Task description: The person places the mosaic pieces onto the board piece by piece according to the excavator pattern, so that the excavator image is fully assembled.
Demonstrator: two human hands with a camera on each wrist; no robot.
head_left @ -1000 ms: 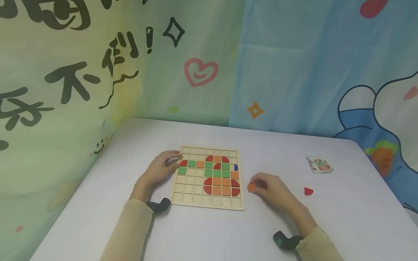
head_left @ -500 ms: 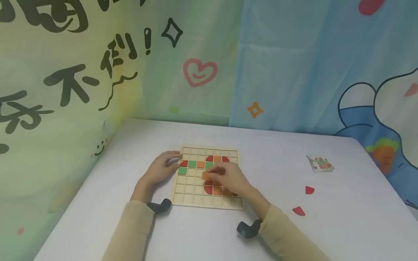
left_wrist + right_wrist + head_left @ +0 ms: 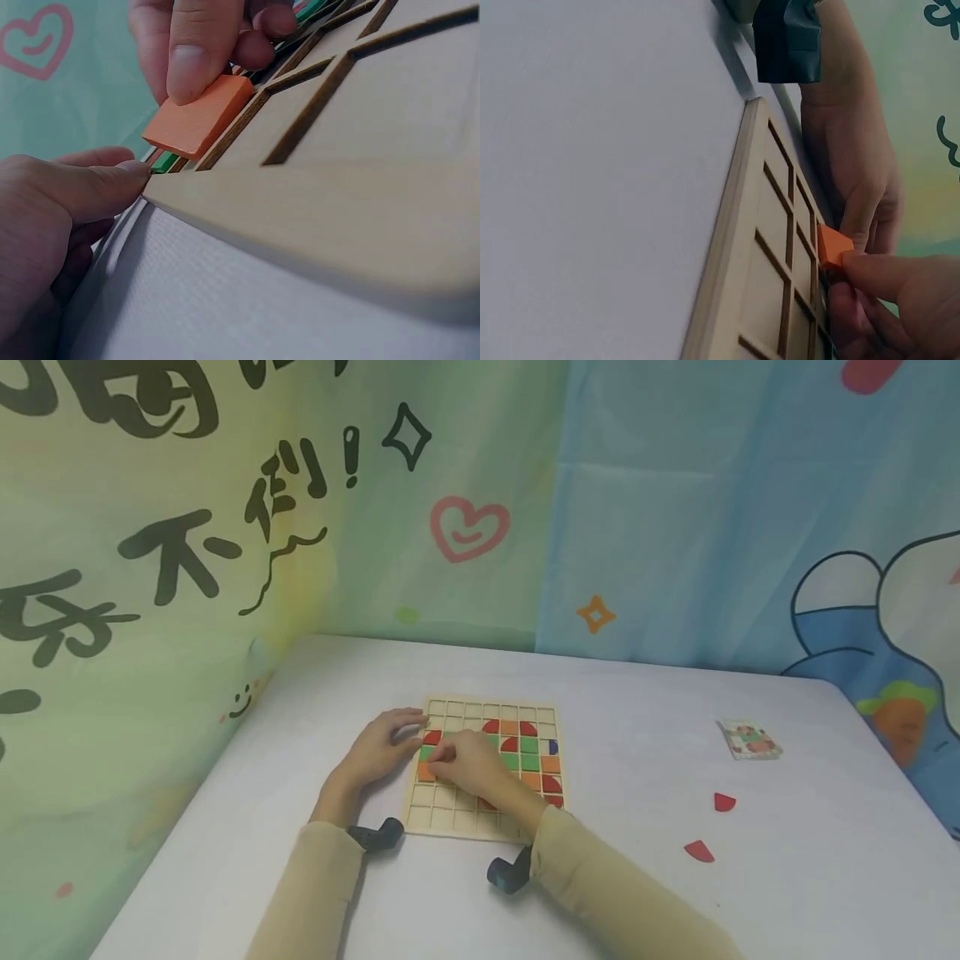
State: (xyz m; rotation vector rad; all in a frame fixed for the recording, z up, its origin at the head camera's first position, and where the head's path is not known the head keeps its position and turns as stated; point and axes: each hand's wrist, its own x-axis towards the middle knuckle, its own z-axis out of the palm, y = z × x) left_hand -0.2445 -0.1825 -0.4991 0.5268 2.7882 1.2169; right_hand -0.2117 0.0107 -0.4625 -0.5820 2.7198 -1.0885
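Observation:
My right hand (image 3: 472, 764) pinches an orange square tile (image 3: 199, 116) between thumb and fingers. The tile is tilted over the left column of the wooden grid board (image 3: 442, 818), just below a green tile there. In the right wrist view the orange tile (image 3: 832, 246) shows at the fingertips, close to the board. My left hand (image 3: 378, 747) lies at the board's left edge, its thumb and fingertips touching that edge. Red, green and orange tiles fill several cells, and a blue-marked tile (image 3: 553, 747) sits at the right side. My right hand hides part of the board's middle.
Two loose red rounded pieces, one farther back (image 3: 724, 802) and one nearer (image 3: 699, 852), lie on the white table right of the board. Behind them is a small stack of pattern cards (image 3: 752, 740). Printed curtains (image 3: 675, 527) hang behind the table.
My right hand has carried the orange tile leftward from beside the board to its left column. A second loose red piece has come into sight. My left hand has stayed at the board's edge.

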